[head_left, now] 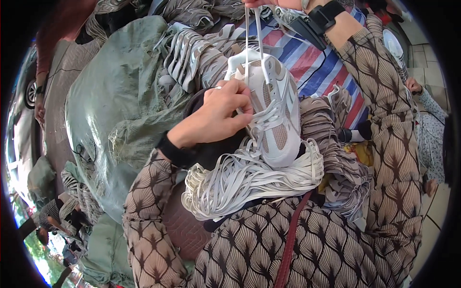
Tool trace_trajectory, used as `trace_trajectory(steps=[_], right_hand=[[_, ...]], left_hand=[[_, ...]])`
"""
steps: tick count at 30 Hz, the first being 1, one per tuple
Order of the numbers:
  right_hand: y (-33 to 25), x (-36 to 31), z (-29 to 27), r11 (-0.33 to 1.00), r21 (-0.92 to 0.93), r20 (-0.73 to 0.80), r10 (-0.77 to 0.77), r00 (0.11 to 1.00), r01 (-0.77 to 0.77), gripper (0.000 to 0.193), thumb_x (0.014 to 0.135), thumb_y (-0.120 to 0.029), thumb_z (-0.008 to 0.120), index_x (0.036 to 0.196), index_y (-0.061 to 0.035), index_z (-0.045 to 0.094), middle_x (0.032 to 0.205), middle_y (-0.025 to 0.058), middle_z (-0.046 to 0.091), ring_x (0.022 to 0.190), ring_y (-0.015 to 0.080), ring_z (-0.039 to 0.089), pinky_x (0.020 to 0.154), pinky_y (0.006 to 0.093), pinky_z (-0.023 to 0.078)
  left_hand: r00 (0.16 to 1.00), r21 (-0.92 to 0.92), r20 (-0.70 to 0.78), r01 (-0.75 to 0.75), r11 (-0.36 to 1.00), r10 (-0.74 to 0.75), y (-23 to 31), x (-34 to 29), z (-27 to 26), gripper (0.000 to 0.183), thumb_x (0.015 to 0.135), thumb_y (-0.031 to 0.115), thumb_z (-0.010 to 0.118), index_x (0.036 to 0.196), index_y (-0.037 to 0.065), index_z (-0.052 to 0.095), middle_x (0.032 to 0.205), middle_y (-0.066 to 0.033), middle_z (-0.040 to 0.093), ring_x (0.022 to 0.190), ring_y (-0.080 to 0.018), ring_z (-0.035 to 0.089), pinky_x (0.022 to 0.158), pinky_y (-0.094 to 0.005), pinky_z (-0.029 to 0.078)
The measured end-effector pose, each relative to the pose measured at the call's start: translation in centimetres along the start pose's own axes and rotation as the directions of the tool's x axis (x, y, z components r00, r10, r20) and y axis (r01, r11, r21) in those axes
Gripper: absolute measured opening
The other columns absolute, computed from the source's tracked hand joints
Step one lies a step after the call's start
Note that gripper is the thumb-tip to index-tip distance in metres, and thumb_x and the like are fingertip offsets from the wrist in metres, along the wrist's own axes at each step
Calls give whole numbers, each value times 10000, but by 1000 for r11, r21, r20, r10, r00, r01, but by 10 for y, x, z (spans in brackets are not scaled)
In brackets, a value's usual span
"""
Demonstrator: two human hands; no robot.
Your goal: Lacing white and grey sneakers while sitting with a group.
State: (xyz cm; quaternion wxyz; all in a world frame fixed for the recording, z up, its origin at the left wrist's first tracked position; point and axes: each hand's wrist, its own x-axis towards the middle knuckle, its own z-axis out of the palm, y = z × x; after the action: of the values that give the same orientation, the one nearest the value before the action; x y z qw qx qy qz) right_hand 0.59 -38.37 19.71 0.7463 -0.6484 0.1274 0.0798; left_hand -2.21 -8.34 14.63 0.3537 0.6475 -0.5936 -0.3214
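Observation:
A white and beige sneaker upper (282, 126) rests in front of me, its toe pointing toward my lap. My left hand (223, 108) is closed at the upper's left edge, beside the eyelets. What exactly its fingertips pinch is partly hidden. High at the top edge, my right hand (281, 3) is closed on a white shoelace (260, 36), whose two strands run taut down to the upper. Part of that hand is cut off by the picture's edge. Under the toe, a thick bundle of loose white laces (249, 180) lies across my lap.
Stacked uppers (194, 55) lie beyond the upper, with another stack (331, 129) at right. A large green sack (120, 91) fills the left. Behind is a striped sheet (312, 62). Other people's arms show at far left and right; a person's patterned sleeve (430, 129) is at right.

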Motion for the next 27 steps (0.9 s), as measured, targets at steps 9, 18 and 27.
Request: trace_trajectory(steps=[9,18,27], right_hand=[[-16,11,-30,963,200,93,163,982,-178,197,908,-188,458,850,-46,581,724,77,613,495,123,478,418,253,390],[-48,9,54,879,436,116,158,981,-194,226,952,-227,430,980,-55,574,830,86,648,660,170,629,571,298,529],[-40,-100,101,605,-791,85,260,962,-94,287,876,-322,539,896,-56,645,810,95,652,650,142,622,635,268,517]], left_hand=[[987,272,-151,-10,962,53,7,-3,8,307,692,155,666,970,91,553,1008,-83,490,1032,-280,472,939,-451,295],[963,-448,-194,84,890,-189,-1,36,-25,274,941,256,473,993,-1,553,1131,-141,540,1076,-212,489,924,-309,369],[859,-540,-505,-238,808,-85,23,59,-71,341,978,261,390,904,-15,579,811,-69,602,768,-129,544,715,-248,419]])
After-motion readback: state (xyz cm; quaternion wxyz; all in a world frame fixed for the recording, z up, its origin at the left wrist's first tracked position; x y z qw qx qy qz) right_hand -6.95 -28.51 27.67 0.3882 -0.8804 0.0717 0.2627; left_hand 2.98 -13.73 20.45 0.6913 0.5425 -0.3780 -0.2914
